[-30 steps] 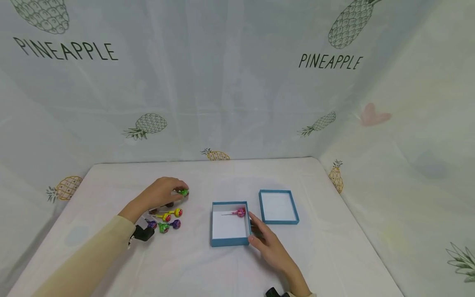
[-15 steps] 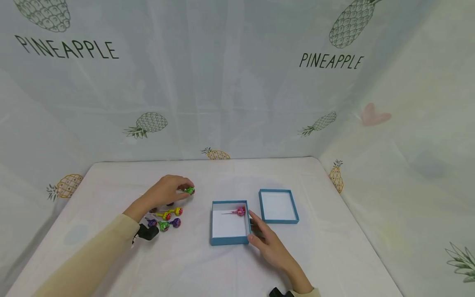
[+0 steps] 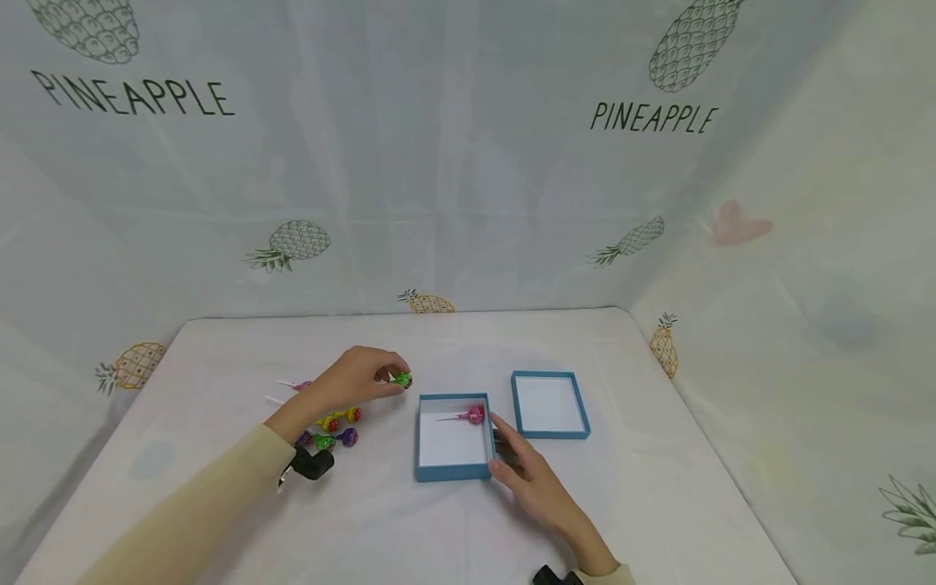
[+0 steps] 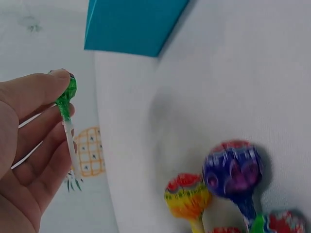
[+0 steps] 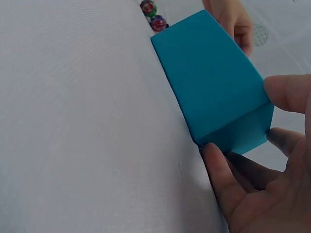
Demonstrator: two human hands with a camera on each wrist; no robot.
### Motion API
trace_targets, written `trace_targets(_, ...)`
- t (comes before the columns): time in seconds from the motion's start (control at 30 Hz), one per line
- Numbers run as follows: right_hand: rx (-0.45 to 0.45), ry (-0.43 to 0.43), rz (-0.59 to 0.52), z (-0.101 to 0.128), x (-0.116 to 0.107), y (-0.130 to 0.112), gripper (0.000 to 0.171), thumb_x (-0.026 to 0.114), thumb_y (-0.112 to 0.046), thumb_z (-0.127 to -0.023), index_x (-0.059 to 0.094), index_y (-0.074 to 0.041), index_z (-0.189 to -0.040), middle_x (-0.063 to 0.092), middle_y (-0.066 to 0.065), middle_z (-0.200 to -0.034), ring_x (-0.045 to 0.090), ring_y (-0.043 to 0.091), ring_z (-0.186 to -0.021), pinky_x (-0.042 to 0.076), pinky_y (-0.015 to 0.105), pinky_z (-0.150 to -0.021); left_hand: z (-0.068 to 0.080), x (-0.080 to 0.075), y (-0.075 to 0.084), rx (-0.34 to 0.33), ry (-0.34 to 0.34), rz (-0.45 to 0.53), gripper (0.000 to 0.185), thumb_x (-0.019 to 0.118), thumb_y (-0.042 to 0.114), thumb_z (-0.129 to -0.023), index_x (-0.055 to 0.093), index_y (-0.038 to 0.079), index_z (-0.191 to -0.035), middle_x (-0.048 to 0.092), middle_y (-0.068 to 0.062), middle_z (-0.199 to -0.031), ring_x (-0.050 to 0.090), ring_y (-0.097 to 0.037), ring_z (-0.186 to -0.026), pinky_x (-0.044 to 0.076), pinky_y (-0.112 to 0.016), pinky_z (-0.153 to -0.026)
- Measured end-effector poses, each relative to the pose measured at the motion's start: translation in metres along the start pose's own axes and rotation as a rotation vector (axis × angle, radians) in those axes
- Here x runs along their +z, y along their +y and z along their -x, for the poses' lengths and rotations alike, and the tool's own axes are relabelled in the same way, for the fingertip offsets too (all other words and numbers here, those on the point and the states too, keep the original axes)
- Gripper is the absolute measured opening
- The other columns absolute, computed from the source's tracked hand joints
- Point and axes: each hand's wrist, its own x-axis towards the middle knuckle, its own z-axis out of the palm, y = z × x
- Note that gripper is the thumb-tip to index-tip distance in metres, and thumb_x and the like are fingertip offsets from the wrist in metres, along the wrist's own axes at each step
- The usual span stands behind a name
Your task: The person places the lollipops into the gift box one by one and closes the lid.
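My left hand (image 3: 358, 375) pinches a green lollipop (image 3: 400, 379) by its head and stick, just left of the open blue box (image 3: 452, 472); the left wrist view shows the green lollipop (image 4: 68, 99) between thumb and fingers. A pink lollipop (image 3: 474, 416) lies inside the box at its far right corner. My right hand (image 3: 528, 478) holds the box's near right corner, thumb on the front wall and fingers along the right wall; the right wrist view shows the blue box (image 5: 209, 82) wall in that grip.
Several loose lollipops (image 3: 336, 429) lie on the white table (image 3: 643, 504) under my left forearm, with two more sticks further left. The blue box lid (image 3: 549, 405) rests upturned right of the box. Pineapple-printed cloth walls enclose the table.
My left hand has carried the green lollipop rightward from above the pile to the box's left edge. The right hand and box have stayed put.
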Motion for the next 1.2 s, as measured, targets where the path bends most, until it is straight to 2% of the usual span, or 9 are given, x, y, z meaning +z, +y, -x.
trace_targets(0.2, -0.014, -0.004, -0.004, 0.001, -0.002, 0.000, 0.066, 0.063, -0.027, -0.108, 0.033, -0.028, -0.167, 0.050, 0.013, -0.160, 0.052, 0.033, -0.143, 0.051, 0.032, -0.107, -0.011, 0.007, 0.022, 0.026, 0.011, 0.023, 0.024, 0.086, 0.022, -0.092, 0.078, 0.020, -0.114, 0.074, 0.014, -0.100, 0.065, -0.006, -0.089, 0.057, -0.028, -0.080)
trace_targets(0.47, -0.003, 0.004, 0.007, 0.000, 0.000, 0.001, 0.065, 0.062, -0.029, -0.109, 0.034, -0.030, -0.167, 0.050, 0.013, -0.160, 0.052, 0.033, -0.143, 0.052, 0.034, -0.106, -0.026, 0.023, 0.055, 0.111, 0.027, 0.041, 0.024, 0.085, 0.023, -0.093, 0.078, 0.020, -0.115, 0.075, 0.013, -0.098, 0.064, -0.003, -0.084, 0.056, -0.025, -0.076)
trace_targets(0.7, 0.008, -0.009, -0.014, 0.000, 0.001, 0.000, 0.065, 0.062, -0.030, -0.109, 0.034, -0.031, -0.167, 0.051, 0.012, -0.160, 0.052, 0.032, -0.143, 0.051, 0.034, -0.105, -0.036, 0.040, 0.078, 0.098, -0.003, 0.046, 0.022, 0.086, 0.024, -0.093, 0.078, 0.020, -0.113, 0.076, 0.011, -0.098, 0.062, -0.004, -0.081, 0.054, -0.024, -0.075)
trace_targets(1.07, -0.025, -0.014, -0.032, -0.001, -0.001, 0.002, 0.065, 0.062, -0.027, -0.109, 0.034, -0.031, -0.167, 0.051, 0.012, -0.159, 0.051, 0.033, -0.144, 0.051, 0.029, -0.105, -0.039, 0.065, 0.088, 0.050, 0.005, 0.098, 0.027, 0.088, 0.023, -0.090, 0.078, 0.017, -0.114, 0.076, 0.011, -0.095, 0.064, -0.002, -0.083, 0.054, -0.024, -0.077)
trace_targets(1.2, -0.021, -0.013, -0.033, 0.000, -0.001, 0.002, 0.065, 0.062, -0.027, -0.109, 0.033, -0.031, -0.167, 0.050, 0.013, -0.159, 0.051, 0.033, -0.144, 0.050, 0.029, -0.106, -0.038, 0.075, 0.087, 0.043, 0.007, 0.078, 0.024, 0.087, 0.022, -0.091, 0.079, 0.018, -0.113, 0.076, 0.012, -0.094, 0.064, -0.001, -0.083, 0.055, -0.024, -0.077)
